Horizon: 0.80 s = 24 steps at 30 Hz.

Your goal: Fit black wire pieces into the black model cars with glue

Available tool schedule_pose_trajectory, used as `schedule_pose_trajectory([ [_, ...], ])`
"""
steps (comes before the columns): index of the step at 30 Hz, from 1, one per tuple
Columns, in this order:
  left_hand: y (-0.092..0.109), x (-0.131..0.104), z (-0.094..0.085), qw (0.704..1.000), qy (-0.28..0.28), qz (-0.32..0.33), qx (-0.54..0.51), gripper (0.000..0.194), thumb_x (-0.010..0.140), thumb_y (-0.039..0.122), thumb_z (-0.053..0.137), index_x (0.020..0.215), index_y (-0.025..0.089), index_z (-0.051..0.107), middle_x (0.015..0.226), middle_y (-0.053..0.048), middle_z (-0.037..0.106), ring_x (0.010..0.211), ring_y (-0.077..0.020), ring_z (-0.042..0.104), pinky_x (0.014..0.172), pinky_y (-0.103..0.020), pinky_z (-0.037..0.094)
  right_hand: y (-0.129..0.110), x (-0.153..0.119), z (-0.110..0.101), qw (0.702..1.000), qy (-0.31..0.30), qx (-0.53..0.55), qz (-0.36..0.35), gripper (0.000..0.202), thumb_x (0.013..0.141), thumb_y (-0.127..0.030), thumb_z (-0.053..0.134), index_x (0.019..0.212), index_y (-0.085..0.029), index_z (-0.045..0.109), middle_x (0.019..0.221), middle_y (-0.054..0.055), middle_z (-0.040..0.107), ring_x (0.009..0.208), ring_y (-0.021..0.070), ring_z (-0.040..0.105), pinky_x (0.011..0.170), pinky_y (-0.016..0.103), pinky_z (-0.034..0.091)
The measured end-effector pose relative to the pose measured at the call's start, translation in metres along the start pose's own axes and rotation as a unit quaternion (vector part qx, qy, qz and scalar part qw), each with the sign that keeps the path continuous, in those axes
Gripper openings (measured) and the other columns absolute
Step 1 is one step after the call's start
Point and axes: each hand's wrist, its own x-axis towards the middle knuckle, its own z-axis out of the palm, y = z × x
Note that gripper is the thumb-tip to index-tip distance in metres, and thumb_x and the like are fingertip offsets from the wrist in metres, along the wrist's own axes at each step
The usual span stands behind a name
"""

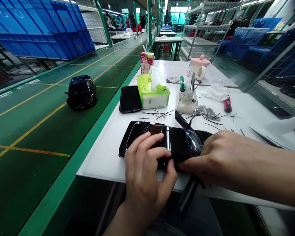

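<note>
A glossy black model car [178, 141] lies on the white-covered table in front of me. One door [182, 120] stands open on its far side, and another door [188, 194] juts out over the table's near edge. My left hand [146, 167] rests over the car's left part, fingers curved across the body and thumb at the near side. At the right end, my right hand [217, 157] is closed with its fingers pressed on the car's near side. Whatever small part its fingertips may hold is hidden.
Behind the car lie thin black strips [162, 114], a pile of small silvery parts [207, 112], a black phone [130, 99] and a tissue pack [154, 98]. Tweezers [264, 137] lie right. Another black model car [81, 91] sits on the green conveyor [46, 131] at left.
</note>
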Motion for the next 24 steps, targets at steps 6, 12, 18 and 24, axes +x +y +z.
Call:
schedule_pose_trajectory([
  [6,0.0,0.0,-0.001,1.0,-0.003,-0.002,-0.001,0.021,0.087,0.004,0.063,0.1,0.019,0.055,0.117,-0.01,0.066,0.128,-0.0226,0.053,0.111,-0.039,0.043,-0.007,0.017,-0.015,0.992,-0.117,-0.032,0.025,0.023,0.066,0.0,0.074,0.065,-0.023,0.071,0.041,-0.005,0.059,0.032,0.0095,0.039,0.038,0.026,0.009],
  [12,-0.001,0.0,-0.002,1.0,-0.008,0.0,-0.017,0.023,0.087,0.005,0.061,0.101,0.021,0.054,0.115,-0.009,0.067,0.128,-0.0227,0.053,0.11,-0.041,0.044,-0.015,0.025,-0.02,0.979,-0.185,-0.065,0.054,0.019,0.072,-0.005,0.074,0.072,-0.024,0.079,0.051,0.0,0.07,0.036,0.0139,0.056,0.036,0.028,0.012],
  [18,-0.002,0.0,-0.005,1.0,-0.01,0.004,-0.027,0.024,0.086,0.003,0.057,0.102,0.021,0.052,0.112,-0.008,0.067,0.126,-0.0226,0.054,0.109,-0.043,0.046,-0.022,0.028,-0.029,0.967,-0.234,-0.068,0.079,0.021,0.079,-0.008,0.072,0.084,-0.026,0.082,0.059,0.001,0.075,0.044,0.0164,0.065,0.036,0.029,0.013],
  [24,-0.004,0.0,-0.006,0.999,-0.007,0.012,-0.043,0.023,0.086,0.001,0.055,0.1,0.02,0.053,0.112,-0.006,0.067,0.126,-0.0178,0.054,0.113,-0.035,0.042,-0.016,0.024,-0.022,0.972,-0.212,-0.081,0.06,0.025,0.074,-0.005,0.071,0.086,-0.025,0.082,0.054,0.0,0.071,0.04,0.0137,0.057,0.037,0.028,0.011],
])
